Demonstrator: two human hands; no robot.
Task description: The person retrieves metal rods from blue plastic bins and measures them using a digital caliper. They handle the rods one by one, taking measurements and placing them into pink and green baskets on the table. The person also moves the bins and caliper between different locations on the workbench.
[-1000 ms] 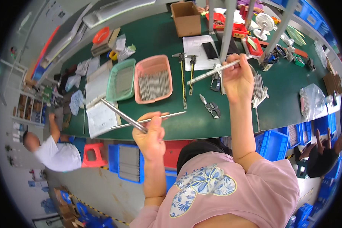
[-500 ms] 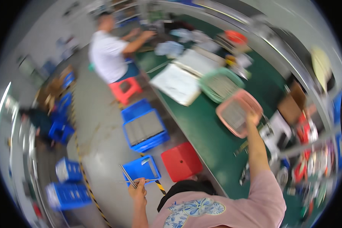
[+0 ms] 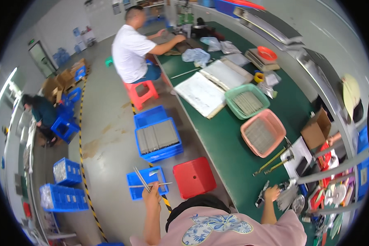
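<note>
- left hand [image 3: 152, 198] grips slim silvery metal rods [image 3: 141, 177], seen against the open blue plastic bin [image 3: 134, 192].
- most point up and leftward, long axes steep; one crosses nearly level.
- the green tabletop [image 3: 211, 137] edge slants between both hands; bare surface reaches the salmon-pink plastic basket [image 3: 250, 145].
- right hand [image 3: 270, 193] has left that basket for the table's near part; cannot tell its grip.
</note>
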